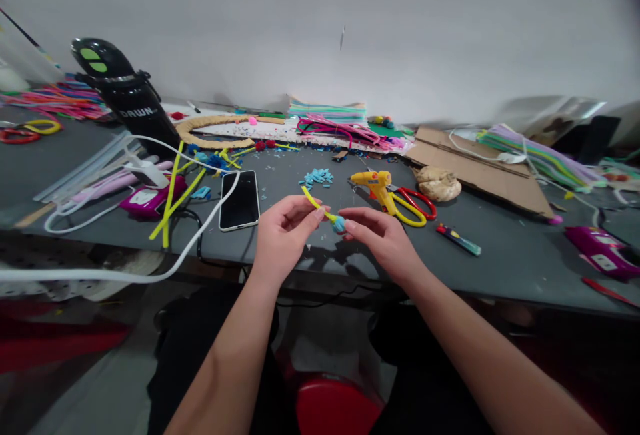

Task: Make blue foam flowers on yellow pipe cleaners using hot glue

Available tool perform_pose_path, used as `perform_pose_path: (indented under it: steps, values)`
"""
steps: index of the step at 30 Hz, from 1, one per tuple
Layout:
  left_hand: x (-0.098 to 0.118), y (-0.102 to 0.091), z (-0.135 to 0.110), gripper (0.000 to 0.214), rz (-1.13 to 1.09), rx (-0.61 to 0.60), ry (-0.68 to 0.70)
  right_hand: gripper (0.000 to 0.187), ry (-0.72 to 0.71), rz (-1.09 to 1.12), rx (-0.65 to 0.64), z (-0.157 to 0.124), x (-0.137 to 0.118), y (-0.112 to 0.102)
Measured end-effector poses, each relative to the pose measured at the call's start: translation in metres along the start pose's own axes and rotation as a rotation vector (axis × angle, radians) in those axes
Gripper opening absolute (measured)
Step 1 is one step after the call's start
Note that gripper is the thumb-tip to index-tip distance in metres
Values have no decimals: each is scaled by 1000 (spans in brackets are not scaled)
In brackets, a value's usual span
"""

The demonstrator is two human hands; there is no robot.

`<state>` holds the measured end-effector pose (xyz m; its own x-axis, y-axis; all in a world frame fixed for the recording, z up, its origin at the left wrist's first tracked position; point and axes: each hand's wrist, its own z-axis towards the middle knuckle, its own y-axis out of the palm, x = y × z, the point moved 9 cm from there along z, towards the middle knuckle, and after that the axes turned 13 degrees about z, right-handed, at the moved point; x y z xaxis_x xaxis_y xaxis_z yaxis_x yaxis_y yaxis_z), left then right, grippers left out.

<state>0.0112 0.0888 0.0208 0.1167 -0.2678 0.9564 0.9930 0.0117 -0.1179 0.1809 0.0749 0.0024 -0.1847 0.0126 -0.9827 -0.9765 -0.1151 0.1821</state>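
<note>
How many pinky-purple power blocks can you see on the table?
2: the left power block, left of the phone, and the right power block, near the picture's right edge. Others could be hidden.

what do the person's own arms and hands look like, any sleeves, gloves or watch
The left grip and right grip are bare human hands, ungloved, with no ring showing. The left forearm and right forearm are slim and bare to the picture's edge: no sleeve, watch, bracelet or marking is visible.
</note>
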Motion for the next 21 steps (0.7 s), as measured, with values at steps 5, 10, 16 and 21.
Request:
perform_pose_path:
  steps: [5,10,16,21]
  values:
    - [0,1,0,21,10,3,-3,36,39,54,-17,-1,7,5]
    - [-2,1,0,21,-2,0,-16,35,38,56,4,-1,7,3]
    - [-5,0,0,20,-81,-8,-27,30,48,122,-51,-1,8,5]
    - [-7,0,0,22,-119,-10,-46,28,99,197,-54,0,14,5]
